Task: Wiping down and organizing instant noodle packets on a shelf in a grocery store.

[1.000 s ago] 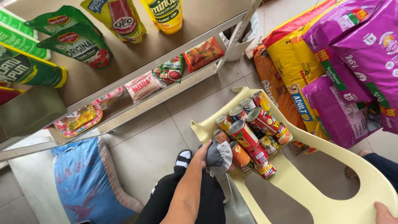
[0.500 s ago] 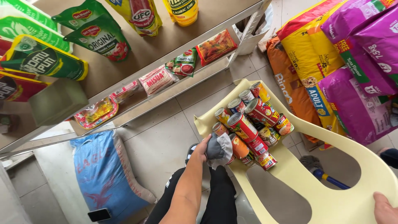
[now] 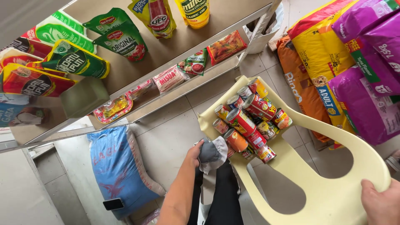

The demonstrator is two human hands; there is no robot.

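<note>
My left hand is closed around a grey and white cloth at the front edge of a pale yellow plastic chair. Several cans with red and orange labels lie piled on the chair's seat, just right of the cloth. My right hand grips the top of the chair's backrest at the lower right corner of the view. My dark trouser legs show below the cloth.
A metal shelf unit holds green, red and yellow sauce pouches above and small packets on a lower shelf. A blue sack lies on the tiled floor at left. Large yellow, orange and purple feed bags are stacked at right.
The view has shifted up and left a little; the chair and cans sit lower right in frame. My right hand now shows more on the backrest. The left hand stays on the cloth.
</note>
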